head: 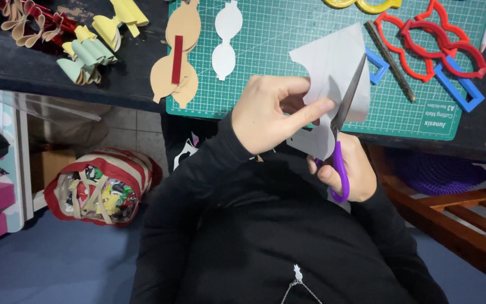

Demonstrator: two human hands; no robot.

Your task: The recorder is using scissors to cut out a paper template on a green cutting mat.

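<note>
green cutting mat [288, 34] behind; left hand [271, 115] fingers pinch pale grey curved-edge sheet [330, 62]; right hand [350, 169] grips purple scissors [341, 152].

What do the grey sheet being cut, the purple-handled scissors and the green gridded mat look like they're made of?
Grey sheet: probably thin faux leather or felt, matte; it holds its cut edge without creasing, though the exact material is unclear. Purple-handled scissors: dull grey metal blades, glossy plastic handle loops. Green gridded mat: likely flexible rubbery plastic, matte, lying flat. The left hand pinches the sheet; the right hand works the scissors.
</note>
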